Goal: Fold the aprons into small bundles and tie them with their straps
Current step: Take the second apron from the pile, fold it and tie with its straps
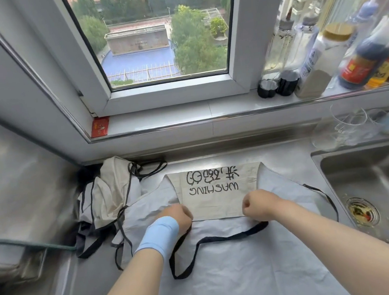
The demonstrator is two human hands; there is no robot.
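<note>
Pale grey cloth apron point(232, 279) lies spread on our steel counter point(290, 159), its cream printed bib point(211, 202) folded down over it. Our left hand point(177, 218) and right hand point(256, 205) each pinch the bib's near edge. We judge the loose black neck strap point(214, 239) could get trapped inside the next fold.

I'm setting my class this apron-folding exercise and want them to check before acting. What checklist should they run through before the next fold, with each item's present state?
1. Apron spread flat on the counter: ok.
2. Bib panel folded down, print showing: ok.
3. Left hand and right hand each grip the bib panel's near edge: ok.
4. Neck strap clear of the next fold: not ok, it loops across the cloth just in front of the hands.
5. Right side strap out of the sink: ok.
6. Heap of other aprons untangled from this one: cannot tell.
</note>
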